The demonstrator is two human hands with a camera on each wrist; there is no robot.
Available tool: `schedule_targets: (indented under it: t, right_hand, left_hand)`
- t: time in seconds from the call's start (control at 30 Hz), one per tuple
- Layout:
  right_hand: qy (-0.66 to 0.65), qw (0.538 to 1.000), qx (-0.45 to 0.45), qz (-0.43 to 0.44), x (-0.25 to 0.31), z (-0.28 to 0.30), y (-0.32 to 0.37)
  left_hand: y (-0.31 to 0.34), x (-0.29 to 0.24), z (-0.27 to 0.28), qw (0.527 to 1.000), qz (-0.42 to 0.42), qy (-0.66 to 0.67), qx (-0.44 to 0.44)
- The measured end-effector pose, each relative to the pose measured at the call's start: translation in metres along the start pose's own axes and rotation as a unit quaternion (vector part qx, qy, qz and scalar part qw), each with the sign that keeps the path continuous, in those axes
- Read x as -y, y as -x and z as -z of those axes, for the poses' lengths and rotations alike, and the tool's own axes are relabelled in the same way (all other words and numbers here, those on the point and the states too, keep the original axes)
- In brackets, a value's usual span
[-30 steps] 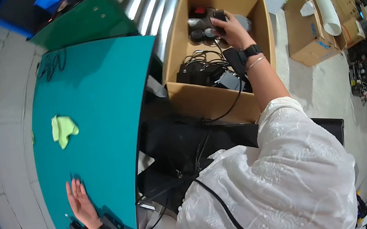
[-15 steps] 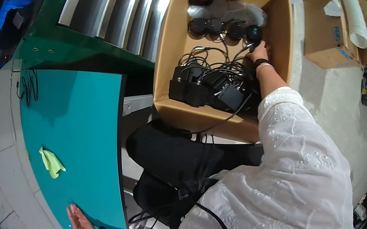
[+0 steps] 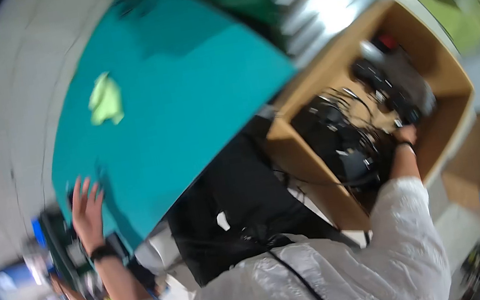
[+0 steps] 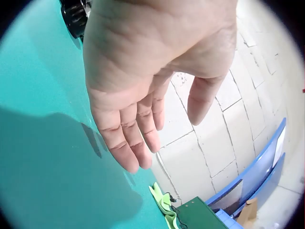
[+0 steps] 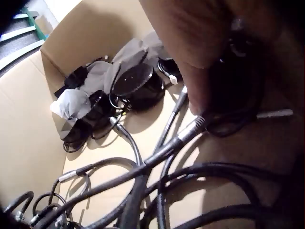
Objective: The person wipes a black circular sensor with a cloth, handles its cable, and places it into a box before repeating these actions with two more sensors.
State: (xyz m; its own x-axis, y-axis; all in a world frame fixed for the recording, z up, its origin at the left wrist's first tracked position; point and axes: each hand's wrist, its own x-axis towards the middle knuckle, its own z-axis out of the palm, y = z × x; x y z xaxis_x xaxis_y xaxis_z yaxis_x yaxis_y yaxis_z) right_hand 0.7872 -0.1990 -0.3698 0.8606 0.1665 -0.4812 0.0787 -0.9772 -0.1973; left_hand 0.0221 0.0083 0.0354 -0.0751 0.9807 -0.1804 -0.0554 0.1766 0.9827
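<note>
My left hand (image 3: 88,212) is held over the near left edge of the teal table (image 3: 179,84), palm up and fingers extended, with nothing in it. The left wrist view shows the same bare palm (image 4: 152,57). Inside the cardboard box (image 3: 289,142), my right hand (image 3: 406,135) reaches down among black cables (image 5: 157,157). In the right wrist view its thumb (image 5: 196,93) lies right at a cable's metal connector, while a dark shape fills the shadow beside it; I cannot tell whether the hand grips it. Black round devices (image 5: 136,86) lie near the hand.
A light green cloth (image 3: 105,100) lies on the table, with a coiled black cable at its far end. Metal rollers (image 3: 324,5) stand behind the box. Another cardboard box (image 3: 466,170) is at right. Grey plastic bags (image 5: 97,76) lie among the devices.
My right hand, earlier holding a black device over the box's far part, has moved down to the box's near right side. The head view has swung round; the left hand remains open at the table.
</note>
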Motion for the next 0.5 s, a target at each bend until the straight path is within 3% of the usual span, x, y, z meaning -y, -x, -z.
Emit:
schedule_targets:
  t: [0.07,0.1,0.13,0.2,0.3,0.33,0.37,0.43,0.5]
  right_hand:
    - [0.122,0.991,-0.048,0.033,0.009,0.008,0.004]
    - [0.247,0.965,-0.011,0.088,-0.013,-0.014,-0.058]
    - [0.344,0.928,0.075,0.122,0.008,0.011,-0.048]
    - [0.366,0.919,0.003,0.147,0.019,0.018,-0.052]
    - [0.336,0.901,-0.092,0.259,0.036,0.05,-0.05]
    - [0.17,0.929,-0.16,0.289,0.059,0.07,-0.018]
    - [-0.001,0.927,-0.216,0.306,0.078,0.093,0.022]
    - [-0.148,0.855,-0.283,0.409,0.113,0.122,0.07]
    - [-0.313,0.81,-0.152,0.473,0.157,0.153,0.169]
  left_hand:
    - [0.004,-0.002,0.005,0.999,-0.015,0.039,0.017]
    - [0.01,-0.007,-0.004,0.999,-0.022,0.038,0.005]
    - [0.011,-0.007,0.001,0.998,-0.025,0.055,-0.006]
    - [0.014,-0.008,0.012,0.992,-0.046,0.112,0.024]
    - [0.025,-0.013,0.025,0.988,-0.073,0.134,0.013]
    - [0.028,-0.012,0.031,0.988,-0.08,0.129,0.001]
    - [0.028,-0.011,0.038,0.989,-0.082,0.125,-0.007]
    - [0.035,-0.008,0.052,0.988,-0.099,0.112,-0.026]
    - [0.036,-0.003,0.072,0.988,-0.107,0.099,-0.058]
